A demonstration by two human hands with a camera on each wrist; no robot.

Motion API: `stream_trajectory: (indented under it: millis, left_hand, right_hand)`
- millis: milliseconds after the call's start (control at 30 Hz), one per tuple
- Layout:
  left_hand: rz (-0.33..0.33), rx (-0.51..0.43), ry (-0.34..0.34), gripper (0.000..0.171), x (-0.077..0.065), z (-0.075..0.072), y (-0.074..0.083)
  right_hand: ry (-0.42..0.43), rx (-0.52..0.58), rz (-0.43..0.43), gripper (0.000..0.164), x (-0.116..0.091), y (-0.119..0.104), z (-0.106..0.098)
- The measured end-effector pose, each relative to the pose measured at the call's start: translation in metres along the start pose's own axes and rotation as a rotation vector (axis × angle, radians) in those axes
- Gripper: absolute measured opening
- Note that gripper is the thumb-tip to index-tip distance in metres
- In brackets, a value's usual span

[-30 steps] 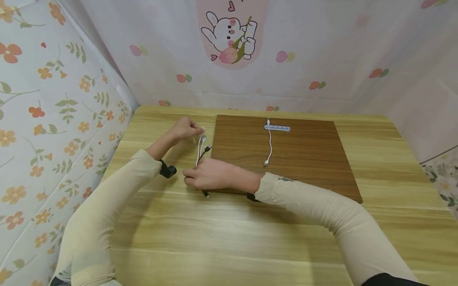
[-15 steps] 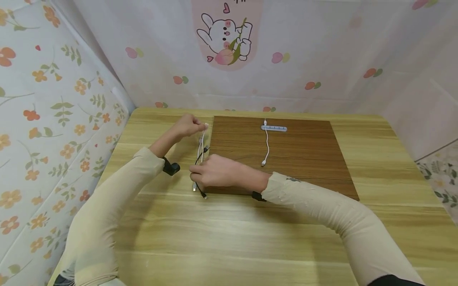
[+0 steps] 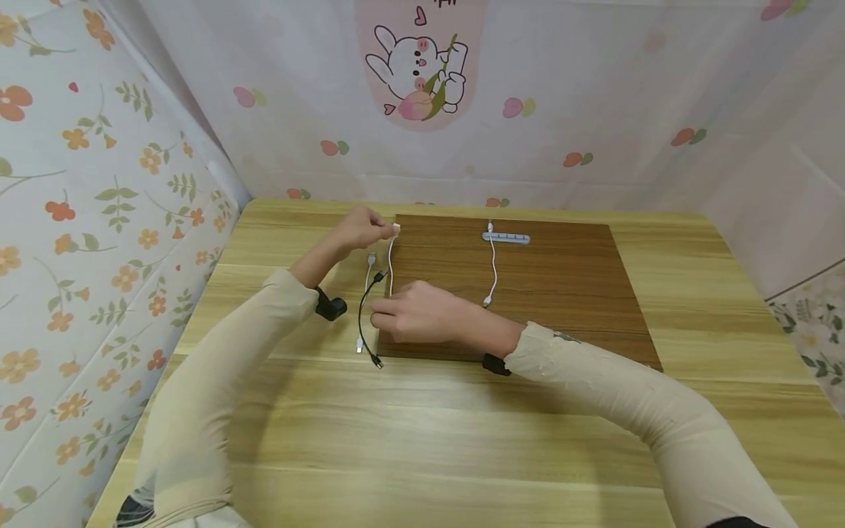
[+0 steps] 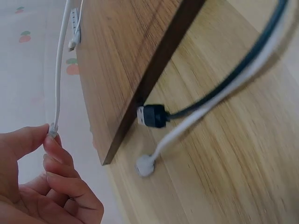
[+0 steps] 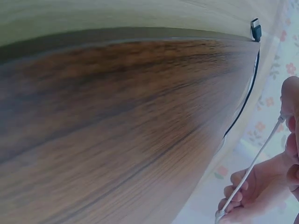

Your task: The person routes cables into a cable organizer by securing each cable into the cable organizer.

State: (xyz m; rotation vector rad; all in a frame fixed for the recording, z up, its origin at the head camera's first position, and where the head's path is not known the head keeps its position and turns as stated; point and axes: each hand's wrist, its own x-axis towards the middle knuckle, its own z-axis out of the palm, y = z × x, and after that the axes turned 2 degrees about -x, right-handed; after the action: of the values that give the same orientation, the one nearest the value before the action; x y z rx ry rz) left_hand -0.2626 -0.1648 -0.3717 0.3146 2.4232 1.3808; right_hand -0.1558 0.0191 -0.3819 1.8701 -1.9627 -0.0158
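A white USB cable point(image 3: 391, 268) is stretched between both hands above the left edge of the brown board point(image 3: 561, 293). My left hand point(image 3: 365, 229) pinches its far end between thumb and fingertip, clearly seen in the left wrist view. The near end is held by my right hand point(image 3: 419, 314); in the right wrist view its fingers point(image 5: 290, 109) close over the connector. Left of the board lie a black USB cable point(image 3: 360, 315) and a second white cable point(image 3: 368, 275), partly overlapping. Another white cable point(image 3: 494, 268) sits in a light-blue cable clip strip point(image 3: 511, 237) on the board.
The brown board rests on a pale wooden table point(image 3: 422, 440) and has a raised edge. A curtain point(image 3: 541, 73) with printed fruit hangs behind the table, and a floral cloth point(image 3: 119, 242) covers the left side.
Both hands have moved to the right with one white cable, parting it from the black cable and the other white one, which stay on the table left of the board.
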Motion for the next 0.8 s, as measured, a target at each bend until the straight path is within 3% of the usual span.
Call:
stream_trajectory:
  millis: [467,600,800]
  left_hand:
    - [0.071,-0.031,-0.003,0.046,0.012,0.018,0.014]
    - [0.073,-0.054,0.029,0.046,0.014,0.022,0.015]
    - [0.066,-0.085,0.016,0.040,0.026,0.032,0.020]
  right_hand:
    - [-0.006,0.022,0.083,0.009,-0.032,0.002,-0.011]
    - [0.003,0.059,0.109,0.009,-0.038,0.004,-0.010]
    - [0.002,0.077,0.152,0.009,-0.051,0.008,-0.016]
